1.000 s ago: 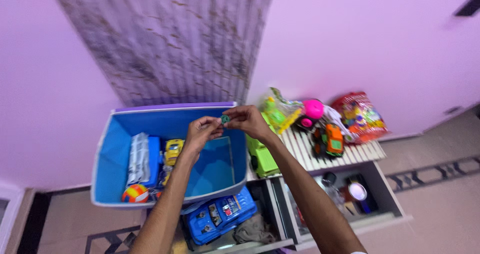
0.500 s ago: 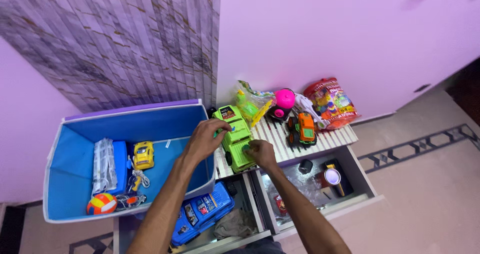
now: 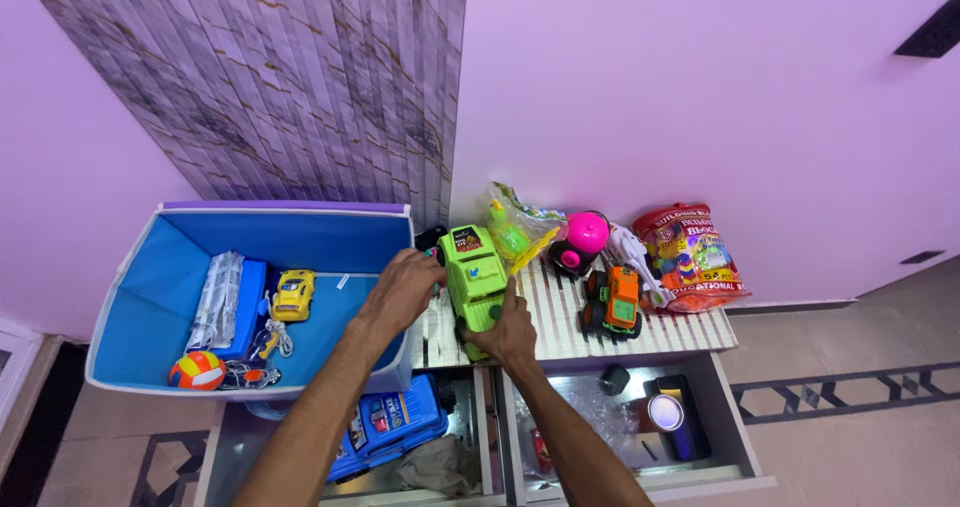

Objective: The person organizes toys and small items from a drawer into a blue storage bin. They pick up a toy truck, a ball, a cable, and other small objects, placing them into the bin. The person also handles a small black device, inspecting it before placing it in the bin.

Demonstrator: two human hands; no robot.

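3 packages and 1 label are noted. A red printed bag of building blocks [image 3: 690, 255], rounded and bulging, stands at the right end of the slatted desk [image 3: 570, 317], against the pink wall. A clear crinkled plastic bag [image 3: 515, 225] holding yellow and green pieces lies at the back of the desk, left of a pink ball. A silvery flat packet [image 3: 220, 297] lies inside the blue storage box [image 3: 140, 307], at its left. A small dark label [image 3: 467, 236] sits on top of the green toy truck [image 3: 476, 279].
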